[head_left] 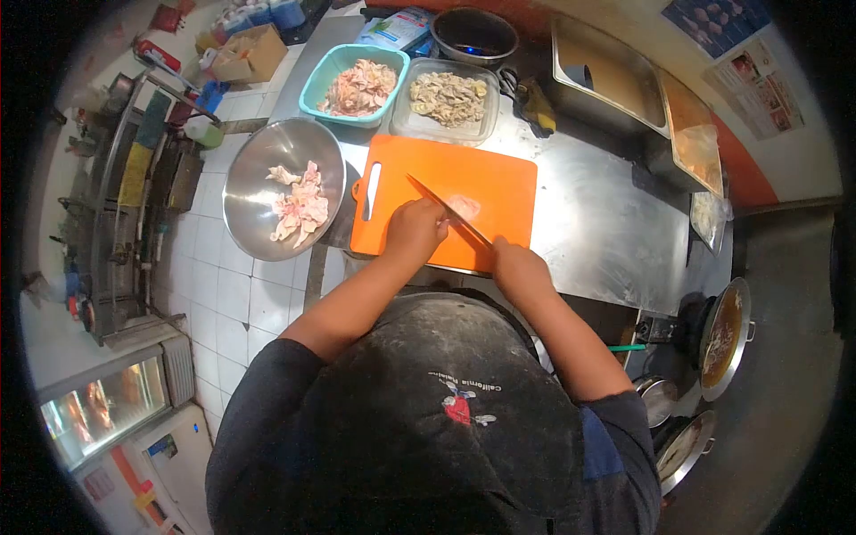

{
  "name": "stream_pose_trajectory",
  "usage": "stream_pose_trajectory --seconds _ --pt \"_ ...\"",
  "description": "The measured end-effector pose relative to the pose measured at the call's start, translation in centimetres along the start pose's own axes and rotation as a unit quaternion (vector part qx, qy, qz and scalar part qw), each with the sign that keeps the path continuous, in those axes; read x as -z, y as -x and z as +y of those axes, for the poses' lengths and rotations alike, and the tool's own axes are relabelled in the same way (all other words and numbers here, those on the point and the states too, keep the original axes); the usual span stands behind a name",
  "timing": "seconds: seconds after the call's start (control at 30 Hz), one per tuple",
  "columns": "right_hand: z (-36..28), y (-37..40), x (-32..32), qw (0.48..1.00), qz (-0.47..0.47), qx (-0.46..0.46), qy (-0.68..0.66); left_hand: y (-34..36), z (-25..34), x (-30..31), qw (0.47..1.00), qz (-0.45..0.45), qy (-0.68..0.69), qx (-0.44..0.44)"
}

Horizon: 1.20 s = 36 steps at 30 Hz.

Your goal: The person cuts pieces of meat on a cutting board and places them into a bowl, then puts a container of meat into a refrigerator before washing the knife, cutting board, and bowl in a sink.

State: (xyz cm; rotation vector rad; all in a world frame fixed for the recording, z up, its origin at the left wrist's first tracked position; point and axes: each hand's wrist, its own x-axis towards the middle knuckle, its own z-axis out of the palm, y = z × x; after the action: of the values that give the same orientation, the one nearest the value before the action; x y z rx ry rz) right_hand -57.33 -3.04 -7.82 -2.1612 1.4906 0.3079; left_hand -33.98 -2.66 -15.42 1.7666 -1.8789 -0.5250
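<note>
On the orange cutting board [397, 178] lies a small piece of pale pink meat [465, 207]. My right hand [522, 270] is closed round the handle of a knife [452, 212], whose blade slants up and left across the board beside the meat. My left hand [415, 232] is closed near the blade's left side, its fingertips at the meat's edge; what they pinch is too small to make out. Left of the board, a steel bowl [248, 192] holds pale meat pieces. Behind it stand a turquoise tub [312, 96] of pink meat and a clear container [443, 135] of greyish pieces.
A dark pan [474, 36] and a blue-white bag [395, 29] are at the back. Steel trays [615, 98] stand at the back right of the metal table [606, 223]. Large pans [724, 339] are at the right, and a display fridge [107, 406] is at lower left.
</note>
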Motion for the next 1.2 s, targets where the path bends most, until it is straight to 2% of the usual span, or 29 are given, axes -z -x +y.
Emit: stream_pose_trajectory --seconds 0.07,0.1,0.17,0.3,0.37,0.43,0.47,0.5,0.57,0.6,0.67,0.77,0.8,0.87,0.93,1.0,1.07,1.2 --pt "2.6 3.0 -0.1 0.997 -0.056 -0.051 0.028 -0.2 -0.3 -0.2 0.999 0.029 0.004 -0.045" --pt "4.4 4.9 -1.1 0.997 -0.043 -0.049 0.031 -0.2 -0.1 0.1 0.998 0.03 0.006 -0.046" --pt "7.1 9.1 -2.3 0.998 -0.027 -0.057 0.031 -0.1 0.5 1.0 0.998 -0.035 -0.057 0.006" --pt "9.0 14.7 -2.3 0.995 -0.029 -0.1 -0.004 -1.0 0.0 0.6 0.997 -0.05 -0.051 0.035" --pt "10.3 15.9 -3.5 0.995 0.016 -0.085 -0.049 -1.8 0.8 1.3 0.997 -0.019 0.067 0.027" --pt "10.7 16.0 -4.7 0.98 0.084 -0.13 -0.125 -3.1 1.7 1.0 0.995 -0.017 0.101 0.015" --pt "10.9 16.1 -5.0 0.978 0.088 -0.134 -0.131 -3.6 2.3 0.7 0.99 -0.014 0.137 0.011" --pt "10.9 15.7 -5.0 0.976 0.097 -0.132 -0.144 -3.6 3.1 0.6 0.991 -0.017 0.133 0.003" --pt "10.8 15.5 -5.0 0.972 0.112 -0.131 -0.16 -3.6 4.6 0.4 0.998 0.004 -0.033 -0.051" --pt "10.6 15.6 -5.0 0.97 0.11 -0.137 -0.17 -3.9 4.8 -0.1 0.998 0.004 -0.038 -0.057" --pt "10.5 15.6 -5.1 0.967 0.113 -0.139 -0.184 -4.6 4.2 -1.1 0.991 -0.111 -0.067 -0.024" --pt "10.5 16.2 -5.6 0.967 0.108 -0.132 -0.189 -5.7 3.5 0.5 0.99 -0.125 -0.057 -0.031" --pt "10.5 16.7 -5.5 0.965 0.095 -0.146 -0.199 -6.4 3.1 1.8 0.99 -0.118 -0.065 -0.03" --pt "10.0 17.4 -5.1 0.959 0.074 -0.175 -0.21 -8.4 2.4 6.1 0.998 -0.01 0.049 0.048" --pt "10.4 17.5 -6.1 0.96 0.077 -0.169 -0.209 -10.4 1.9 12.3 0.995 0.08 -0.015 0.049" --pt "10.7 17.3 -7.0 0.962 0.077 -0.164 -0.206 -12.7 -1.1 16.2 0.984 0.156 -0.03 0.084" --pt "10.8 16.7 -7.2 0.969 0.079 -0.138 -0.189 -13.8 -3.7 20.0 0.964 0.147 -0.137 0.176" --pt "10.1 15.2 -6.4 0.973 0.068 -0.114 -0.188 -10.0 -8.0 23.9 0.953 0.17 -0.17 0.184"
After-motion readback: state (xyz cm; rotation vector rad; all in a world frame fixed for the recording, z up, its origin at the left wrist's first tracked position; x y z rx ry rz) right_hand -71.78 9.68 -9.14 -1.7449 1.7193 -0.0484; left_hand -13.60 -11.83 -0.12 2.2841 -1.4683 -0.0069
